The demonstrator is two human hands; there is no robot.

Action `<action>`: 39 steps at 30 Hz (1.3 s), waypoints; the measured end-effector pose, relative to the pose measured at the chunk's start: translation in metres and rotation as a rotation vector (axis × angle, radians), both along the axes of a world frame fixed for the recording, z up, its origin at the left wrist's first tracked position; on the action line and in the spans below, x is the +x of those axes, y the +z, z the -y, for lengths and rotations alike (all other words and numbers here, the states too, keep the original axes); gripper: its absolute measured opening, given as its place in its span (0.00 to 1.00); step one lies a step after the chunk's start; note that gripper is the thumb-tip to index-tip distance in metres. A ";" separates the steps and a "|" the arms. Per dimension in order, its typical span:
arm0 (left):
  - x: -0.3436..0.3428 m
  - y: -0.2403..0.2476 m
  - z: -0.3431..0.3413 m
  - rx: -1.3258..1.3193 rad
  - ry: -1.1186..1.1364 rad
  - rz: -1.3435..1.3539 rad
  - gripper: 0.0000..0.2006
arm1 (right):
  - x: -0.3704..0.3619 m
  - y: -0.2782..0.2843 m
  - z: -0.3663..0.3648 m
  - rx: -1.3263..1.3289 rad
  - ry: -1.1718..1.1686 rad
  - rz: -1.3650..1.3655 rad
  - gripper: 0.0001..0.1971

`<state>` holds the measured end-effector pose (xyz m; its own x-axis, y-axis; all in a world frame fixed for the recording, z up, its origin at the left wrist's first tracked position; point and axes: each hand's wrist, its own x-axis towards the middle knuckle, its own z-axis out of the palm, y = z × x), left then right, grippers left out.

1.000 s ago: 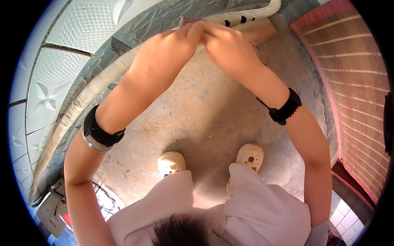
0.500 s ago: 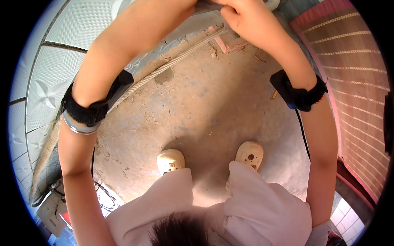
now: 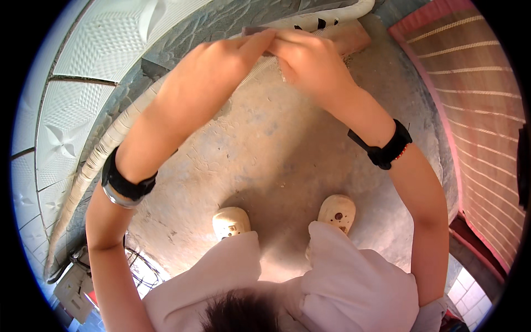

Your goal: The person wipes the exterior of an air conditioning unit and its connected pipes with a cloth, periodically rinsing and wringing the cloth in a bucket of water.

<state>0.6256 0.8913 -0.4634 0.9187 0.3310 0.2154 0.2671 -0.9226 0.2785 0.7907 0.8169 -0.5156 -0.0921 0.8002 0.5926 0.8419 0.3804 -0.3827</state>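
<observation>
Upper centre: left hand [image 3: 224, 62] and right hand [image 3: 311, 55] meet, partly curled, probably for mutual steadiness; anything held is hidden.

At top centre, the left hand [image 3: 213, 69] and right hand [image 3: 315, 61] hide most fingertips. The left forearm [image 3: 157, 133] covers part of the pale hose [image 3: 91, 169]; the striped cloth [image 3: 470, 99] is cut off far right.
</observation>
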 end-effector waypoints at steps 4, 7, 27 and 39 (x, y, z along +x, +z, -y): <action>-0.008 0.003 0.016 -0.093 -0.016 -0.082 0.25 | -0.007 -0.009 0.019 -0.171 0.125 -0.129 0.12; -0.012 -0.009 0.023 -0.241 -0.019 -0.266 0.22 | -0.007 -0.020 0.035 -0.541 0.197 -0.291 0.12; 0.009 -0.025 0.018 -1.032 0.191 -0.376 0.18 | 0.036 -0.022 0.054 -0.880 0.288 -0.823 0.13; 0.006 -0.048 0.024 -1.315 0.316 0.122 0.11 | 0.028 -0.034 0.060 -0.674 0.013 -1.485 0.21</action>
